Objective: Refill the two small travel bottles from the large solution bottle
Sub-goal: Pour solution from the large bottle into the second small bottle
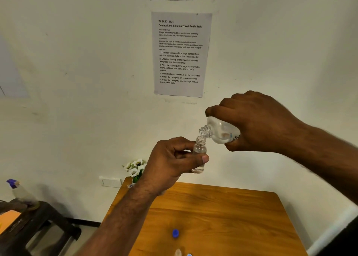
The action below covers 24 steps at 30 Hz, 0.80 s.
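My left hand (pixel 170 160) pinches a small clear travel bottle (pixel 199 155), uncapped and held upright in the air above the table. My right hand (pixel 257 122) grips the large clear solution bottle (pixel 220 130), tilted down to the left with its open neck touching the small bottle's mouth. A little liquid shows at the small bottle's bottom. A blue cap (pixel 175 233) lies on the wooden table (pixel 242 217). At the frame's lower edge the top of a second small bottle (pixel 177 252) and another bluish cap (pixel 189 254) peek in.
A small pot of white flowers (pixel 136 168) stands at the table's far left corner against the wall. A dark stool (pixel 38 222) to the left carries a spray bottle (pixel 21 192). A printed task sheet (pixel 181 54) hangs on the wall.
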Each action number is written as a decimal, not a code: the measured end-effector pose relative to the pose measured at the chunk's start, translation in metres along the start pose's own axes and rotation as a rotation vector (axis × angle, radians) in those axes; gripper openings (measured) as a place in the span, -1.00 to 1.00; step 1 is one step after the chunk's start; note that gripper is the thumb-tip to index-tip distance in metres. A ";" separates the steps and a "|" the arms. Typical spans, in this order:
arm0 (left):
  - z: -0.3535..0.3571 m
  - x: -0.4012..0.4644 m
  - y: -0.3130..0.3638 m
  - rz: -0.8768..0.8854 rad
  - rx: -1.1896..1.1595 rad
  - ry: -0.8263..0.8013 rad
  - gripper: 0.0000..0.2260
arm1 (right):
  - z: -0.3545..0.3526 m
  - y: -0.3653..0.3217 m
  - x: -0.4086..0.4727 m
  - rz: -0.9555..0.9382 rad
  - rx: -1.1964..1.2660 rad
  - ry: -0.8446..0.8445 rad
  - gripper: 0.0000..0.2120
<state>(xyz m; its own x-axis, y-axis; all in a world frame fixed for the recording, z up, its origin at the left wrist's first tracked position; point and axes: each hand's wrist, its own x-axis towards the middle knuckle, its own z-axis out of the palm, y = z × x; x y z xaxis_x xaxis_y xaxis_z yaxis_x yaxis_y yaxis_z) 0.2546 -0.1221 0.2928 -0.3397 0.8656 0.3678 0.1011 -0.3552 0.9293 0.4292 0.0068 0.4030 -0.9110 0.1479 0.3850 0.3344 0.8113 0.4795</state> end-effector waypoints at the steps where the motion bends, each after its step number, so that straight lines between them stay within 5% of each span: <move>1: 0.000 0.000 0.000 0.000 0.001 -0.001 -0.82 | 0.000 0.000 0.000 0.000 0.001 0.001 -0.31; 24: 0.001 0.000 -0.001 0.008 0.008 -0.008 -0.83 | 0.000 0.001 -0.002 -0.006 -0.004 0.004 -0.31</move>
<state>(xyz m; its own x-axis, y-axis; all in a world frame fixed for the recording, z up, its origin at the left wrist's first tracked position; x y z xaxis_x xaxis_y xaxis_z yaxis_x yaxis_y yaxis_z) 0.2555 -0.1214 0.2922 -0.3315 0.8654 0.3757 0.1117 -0.3594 0.9265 0.4313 0.0072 0.4022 -0.9120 0.1413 0.3851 0.3302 0.8100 0.4847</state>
